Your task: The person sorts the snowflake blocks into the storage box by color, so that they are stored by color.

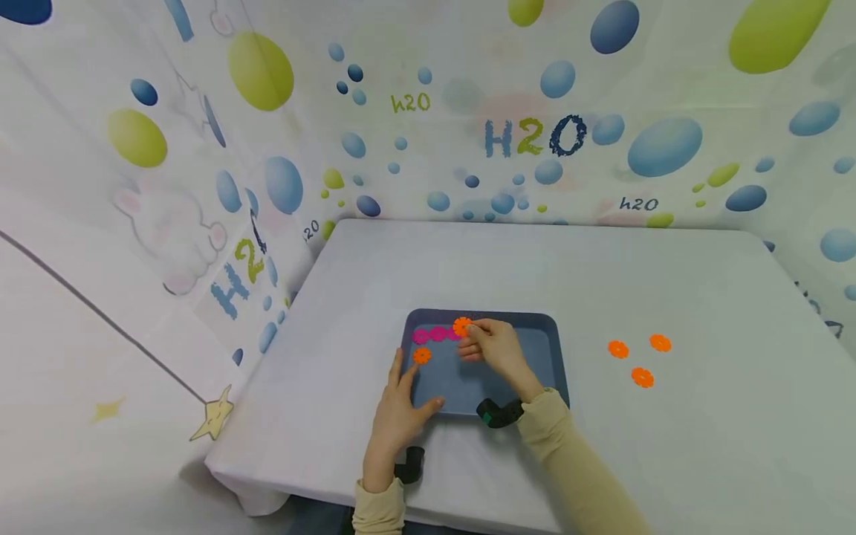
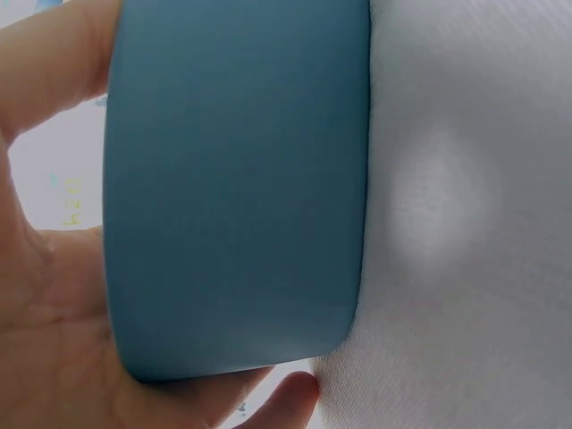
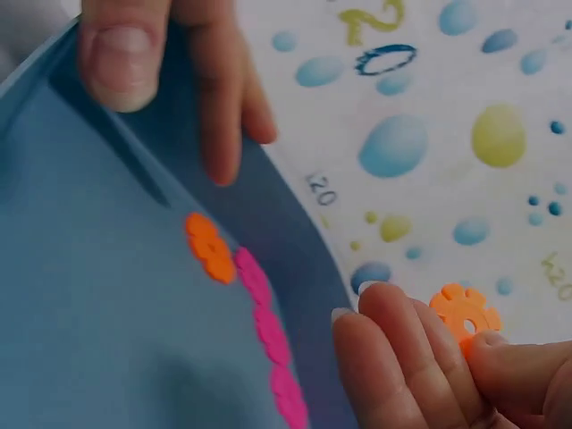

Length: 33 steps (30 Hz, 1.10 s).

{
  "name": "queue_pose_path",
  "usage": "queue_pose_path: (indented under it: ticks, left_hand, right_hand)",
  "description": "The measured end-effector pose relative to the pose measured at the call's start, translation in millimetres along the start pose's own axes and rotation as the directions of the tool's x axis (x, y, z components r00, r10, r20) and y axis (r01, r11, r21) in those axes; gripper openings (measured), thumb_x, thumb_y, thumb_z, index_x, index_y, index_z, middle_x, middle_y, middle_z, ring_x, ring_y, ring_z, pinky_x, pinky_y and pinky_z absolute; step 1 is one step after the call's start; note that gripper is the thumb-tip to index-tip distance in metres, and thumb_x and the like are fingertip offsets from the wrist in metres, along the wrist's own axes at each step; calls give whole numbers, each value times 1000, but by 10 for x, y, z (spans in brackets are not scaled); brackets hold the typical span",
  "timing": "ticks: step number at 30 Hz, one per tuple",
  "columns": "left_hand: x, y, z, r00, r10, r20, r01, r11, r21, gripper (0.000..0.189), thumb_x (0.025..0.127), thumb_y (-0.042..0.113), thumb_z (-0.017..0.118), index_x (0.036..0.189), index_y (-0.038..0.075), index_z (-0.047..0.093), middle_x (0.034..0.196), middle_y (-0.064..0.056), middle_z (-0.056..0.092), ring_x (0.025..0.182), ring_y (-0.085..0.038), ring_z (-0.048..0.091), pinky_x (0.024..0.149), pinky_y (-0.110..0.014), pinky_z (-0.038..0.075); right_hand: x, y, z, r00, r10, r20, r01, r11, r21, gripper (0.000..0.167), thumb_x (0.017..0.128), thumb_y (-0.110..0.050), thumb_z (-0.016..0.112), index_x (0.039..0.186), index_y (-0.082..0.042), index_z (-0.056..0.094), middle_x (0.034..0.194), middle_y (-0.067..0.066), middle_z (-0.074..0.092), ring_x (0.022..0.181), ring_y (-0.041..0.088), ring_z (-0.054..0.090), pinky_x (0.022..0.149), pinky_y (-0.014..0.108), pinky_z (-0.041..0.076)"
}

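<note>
A blue-grey rectangular tray (image 1: 461,386) lies on the white-covered table. My right hand (image 1: 496,349) pinches an orange flower-shaped disc (image 1: 462,326) between thumb and forefinger, above the tray's far side; the right wrist view shows this orange disc (image 3: 463,308) held up, its other fingers beside it. Pink flower-shaped discs (image 1: 438,334) lie in a row along the tray's far edge. Just in front of the row's left end is another orange disc (image 1: 422,356). My left hand (image 1: 397,416) rests at the tray's near left corner, fingers extended and spread along its rim.
To the right of the tray, three orange discs lie on the table: a left one (image 1: 618,349), a far one (image 1: 660,342) and a near one (image 1: 643,377). A patterned curtain (image 1: 468,96) hangs behind and at the sides. The table's front edge is close to my left forearm.
</note>
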<state>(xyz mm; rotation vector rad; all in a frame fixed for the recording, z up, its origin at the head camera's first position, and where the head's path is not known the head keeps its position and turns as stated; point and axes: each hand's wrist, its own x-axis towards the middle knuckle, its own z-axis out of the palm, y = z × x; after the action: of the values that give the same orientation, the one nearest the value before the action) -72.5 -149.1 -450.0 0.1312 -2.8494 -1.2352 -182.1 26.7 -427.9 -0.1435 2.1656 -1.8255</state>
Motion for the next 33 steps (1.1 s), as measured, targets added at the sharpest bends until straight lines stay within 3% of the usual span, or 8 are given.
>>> queue_pose_path:
  ticks: [7, 16, 25, 30, 33]
  left_hand:
    - [29, -4, 2, 1000, 22, -4, -22, 1000, 11, 75, 83, 28, 76, 140, -8, 44, 162, -19, 15, 134, -52, 38, 103, -62, 38]
    - [36, 19, -22, 1000, 23, -21, -22, 999, 27, 75, 82, 29, 76, 140, -7, 45, 162, -18, 15, 135, -49, 38, 103, -60, 39]
    - [19, 42, -15, 1000, 25, -12, -25, 1000, 14, 75, 82, 30, 76, 139, -8, 46, 161, -19, 18, 132, -51, 40, 100, -60, 41]
    - [10, 21, -1, 1000, 10, -13, -9, 1000, 16, 75, 82, 30, 76, 139, -7, 46, 161, -18, 17, 133, -50, 40, 102, -60, 40]
    - [0, -1, 2, 1000, 0, -11, 0, 1000, 17, 75, 82, 31, 76, 140, -6, 46, 162, -17, 16, 135, -49, 39, 102, -60, 40]
  right_hand:
    - [138, 75, 209, 994, 78, 81, -72, 994, -76, 29, 100, -14, 51, 116, 7, 63, 90, 22, 73, 74, 23, 74, 70, 35, 60]
    - [170, 77, 249, 974, 146, 173, -113, 976, -184, 24, 98, -16, 57, 96, 5, 69, 81, 15, 72, 64, 15, 70, 66, 33, 59]
    - [238, 119, 233, 959, 231, 166, -197, 960, -197, 28, 97, -20, 58, 88, 3, 70, 65, 7, 65, 52, 10, 64, 59, 31, 58]
    - [220, 127, 231, 959, 226, 174, -197, 966, -169, 30, 97, -24, 60, 82, 2, 66, 66, 7, 64, 52, 11, 64, 59, 32, 59]
    - [186, 129, 212, 970, 193, 148, -169, 972, -163, 34, 97, -28, 59, 77, -1, 61, 67, 7, 65, 52, 11, 64, 60, 32, 59]
